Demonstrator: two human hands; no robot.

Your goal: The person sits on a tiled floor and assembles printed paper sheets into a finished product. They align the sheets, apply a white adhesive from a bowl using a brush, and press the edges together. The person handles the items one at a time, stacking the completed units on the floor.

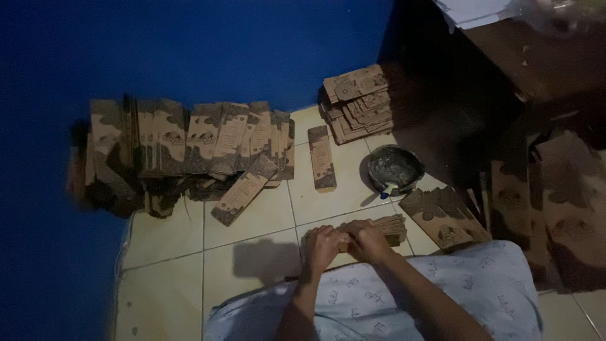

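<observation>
Both my hands rest on a small stack of flat brown printed paper sleeves [390, 228] lying on the tiled floor in front of my lap. My left hand [322, 247] grips the stack's left end, fingers curled over it. My right hand [368, 240] presses on the middle of the same stack, touching my left hand. A dark round bowl [396, 168] holding greyish paste, with a small white-tipped tool at its rim, stands just beyond the stack.
Many brown sleeves [189, 142] lean in a row against the blue wall at left. A single sleeve [322, 158] lies on the tiles, another stack [357, 102] sits at the back, more sleeves [445, 216] and brown sheets [555, 202] lie at right. Dark wooden furniture [536, 57] stands top right.
</observation>
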